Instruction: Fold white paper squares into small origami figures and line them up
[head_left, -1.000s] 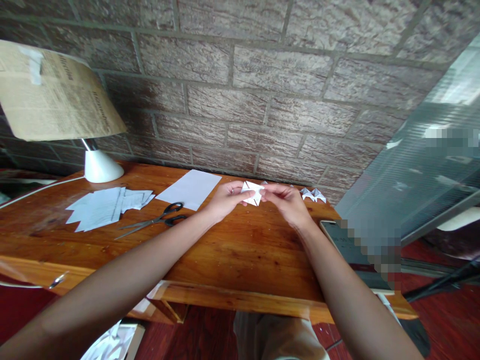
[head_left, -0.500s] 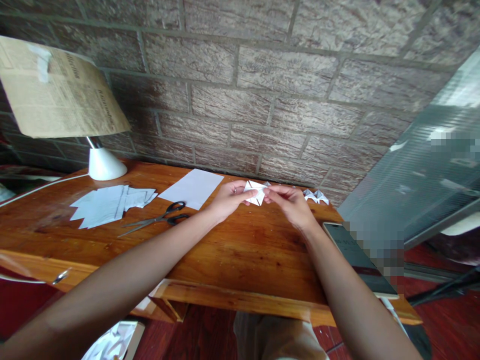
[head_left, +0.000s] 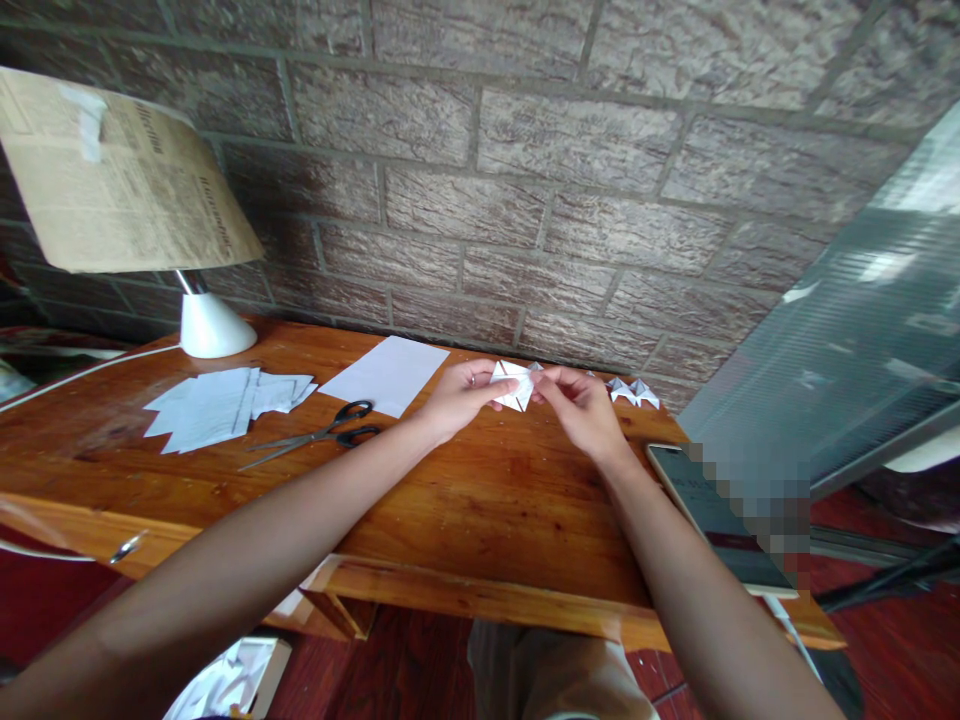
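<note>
From my remote station I logged little change over the last second: the head view had swung a touch to one side, so the furniture had slid rightward in it, while both hands stayed on the same folded paper. For the work, I judged this meant continued fine handling, with no change of piece.

The folded paper was above the rear part of the table, between the hands. The left hand pinched it, thumb flat on the near face, fingers behind. The right hand had its thumb and fingertips pinched together at the right-hand edge — I could not tell which layer they gripped.

On the table, left to right, I recorded: a white lamp with a newsprint-patterned shade; a fan of cut papers; black-handled scissors; a white sheet; small peaked paper models near the rear right corner; and a dark-screened device along the right edge, partly pixelated.

A rough block wall stood behind. A ribbed translucent panel leaned in at right — below, a box held loose white paper on the reddish floor.
</note>
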